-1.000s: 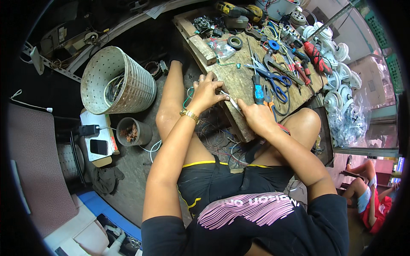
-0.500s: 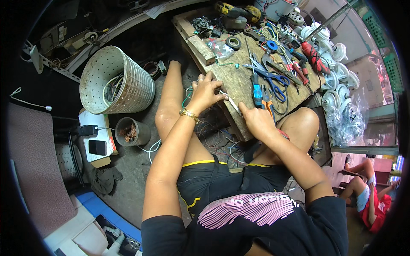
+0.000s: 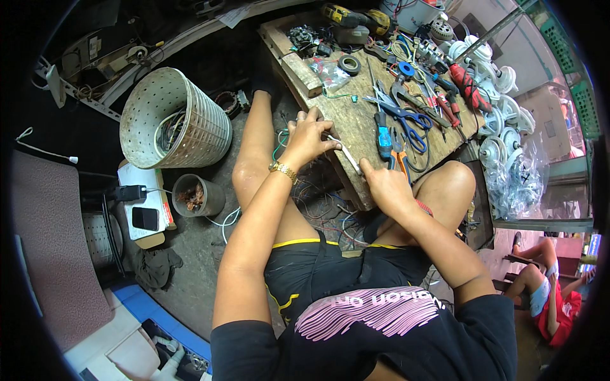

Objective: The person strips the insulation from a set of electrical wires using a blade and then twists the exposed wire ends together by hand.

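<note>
Near the front edge of the worn wooden workbench (image 3: 346, 114), my left hand (image 3: 308, 136) is closed, pinching one end of a slim pale object (image 3: 348, 153), too small to identify surely. My right hand (image 3: 384, 184) has its fingers curled round the lower-right end of the same object. Just beyond lie a blue screwdriver (image 3: 382, 136), orange-handled pliers (image 3: 399, 155), blue scissors (image 3: 416, 130), a hammer (image 3: 406, 95) and a black tape roll (image 3: 349, 64). A green wire (image 3: 278, 147) hangs beside my left hand.
A perforated bucket with cables (image 3: 136, 127), a smaller container of copper scraps (image 3: 206, 202) and a phone (image 3: 145, 219) are at left. Bagged white pulley-like parts (image 3: 508, 171) crowd the right. Loose wires lie below the bench. A person in red (image 3: 556, 311) sits at lower right.
My right hand has slid down and to the right along the pale object, leaving more of it visible between my hands. My left hand stays almost in place.
</note>
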`<action>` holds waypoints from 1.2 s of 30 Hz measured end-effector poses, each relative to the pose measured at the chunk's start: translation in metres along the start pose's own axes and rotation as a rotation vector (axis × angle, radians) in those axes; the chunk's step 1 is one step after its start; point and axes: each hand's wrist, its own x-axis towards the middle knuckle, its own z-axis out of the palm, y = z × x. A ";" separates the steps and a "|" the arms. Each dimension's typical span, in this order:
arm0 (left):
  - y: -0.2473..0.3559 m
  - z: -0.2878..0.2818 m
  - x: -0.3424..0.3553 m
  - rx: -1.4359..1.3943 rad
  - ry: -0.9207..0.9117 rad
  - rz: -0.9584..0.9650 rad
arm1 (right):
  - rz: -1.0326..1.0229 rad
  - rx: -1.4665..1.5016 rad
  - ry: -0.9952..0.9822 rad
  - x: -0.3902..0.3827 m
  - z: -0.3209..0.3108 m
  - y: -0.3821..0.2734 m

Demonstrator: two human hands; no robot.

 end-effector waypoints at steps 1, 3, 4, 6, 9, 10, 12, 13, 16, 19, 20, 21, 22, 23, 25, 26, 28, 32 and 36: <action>0.002 -0.001 0.001 -0.002 -0.002 0.003 | 0.005 0.000 0.001 -0.001 0.000 -0.001; 0.005 -0.003 0.002 -0.007 -0.053 -0.023 | 0.014 0.001 0.001 -0.003 0.001 0.000; 0.005 -0.003 0.002 -0.007 -0.053 -0.023 | 0.014 -0.002 0.005 -0.003 0.002 0.000; 0.006 -0.004 0.002 -0.012 -0.053 -0.020 | 0.014 -0.004 0.010 -0.005 0.002 0.000; 0.004 -0.003 0.001 -0.010 -0.016 -0.011 | 0.024 -0.013 0.022 -0.007 0.002 -0.002; 0.005 -0.004 0.001 -0.010 -0.017 -0.009 | 0.026 -0.003 0.012 -0.008 0.003 -0.002; 0.006 -0.004 0.002 -0.029 -0.040 -0.021 | 0.030 0.005 0.004 -0.009 0.003 -0.001; 0.005 -0.004 0.002 -0.028 -0.040 -0.019 | 0.034 0.009 0.000 -0.009 0.003 -0.001; 0.004 -0.004 0.001 -0.023 -0.035 -0.011 | 0.042 0.014 0.003 -0.011 0.004 -0.004; 0.003 -0.003 0.001 -0.025 -0.029 -0.011 | 0.049 0.015 0.007 -0.013 0.005 -0.005; 0.004 -0.003 0.002 -0.027 -0.032 -0.012 | 0.055 0.013 0.004 -0.014 0.005 -0.004; 0.005 -0.003 0.002 -0.028 -0.035 -0.013 | 0.057 0.014 0.003 -0.014 0.005 -0.004; 0.005 -0.003 0.002 -0.028 -0.036 -0.012 | 0.061 0.025 -0.005 -0.014 0.005 -0.004; 0.005 -0.003 0.002 -0.028 -0.039 -0.014 | 0.065 0.036 -0.013 -0.015 0.005 -0.005; 0.004 -0.002 0.002 -0.026 -0.041 -0.016 | 0.073 0.042 -0.009 -0.017 0.005 -0.005; 0.003 -0.002 0.002 -0.026 -0.034 -0.011 | 0.079 0.046 -0.004 -0.018 0.005 -0.005; 0.002 -0.001 0.002 -0.025 -0.028 -0.003 | 0.080 0.055 0.003 -0.018 0.005 -0.006; 0.004 -0.002 0.003 -0.023 -0.041 -0.019 | 0.081 0.064 0.012 -0.020 0.009 -0.005; 0.006 -0.003 0.003 -0.013 -0.022 -0.010 | 0.088 0.066 0.018 -0.021 0.010 -0.005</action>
